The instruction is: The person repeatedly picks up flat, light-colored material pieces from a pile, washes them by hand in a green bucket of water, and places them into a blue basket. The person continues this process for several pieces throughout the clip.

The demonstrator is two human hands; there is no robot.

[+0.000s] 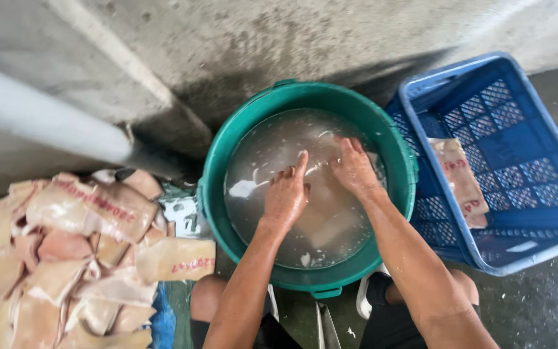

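Green tub (217, 168), blue lattice-patterned crate (518, 161), pale pink-tan slabs (66, 258).

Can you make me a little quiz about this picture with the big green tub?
1. True or false: both hands are in the water of the green tub.
2. Which side of the tub is the blue crate on?
3. How many pale slabs lie in the crate?

Key:
1. True: left hand and right hand are in the cloudy water.
2. The right.
3. One pale slab; a pile lies left.
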